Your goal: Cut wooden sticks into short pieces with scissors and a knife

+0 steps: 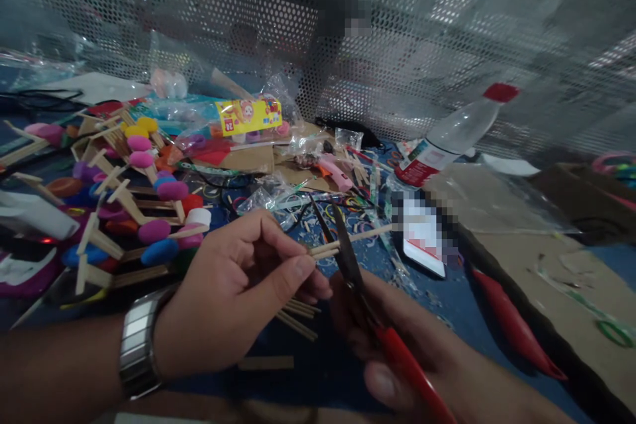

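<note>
My left hand, with a metal watch on its wrist, pinches a few thin wooden sticks between thumb and fingers. One stick reaches farther right than the others. My right hand is wrapped round the red handles of a pair of scissors. Its dark blades stand apart, with the sticks between or just behind them; I cannot tell if they touch the wood. More thin sticks lie below my left hand, near a short flat piece of wood.
Left lies a pile of wooden-stick pieces with coloured discs. Behind are a yellow-labelled packet and a pink glue gun. A leaning bottle, a phone and cardboard are at right. Perforated metal sheeting stands behind.
</note>
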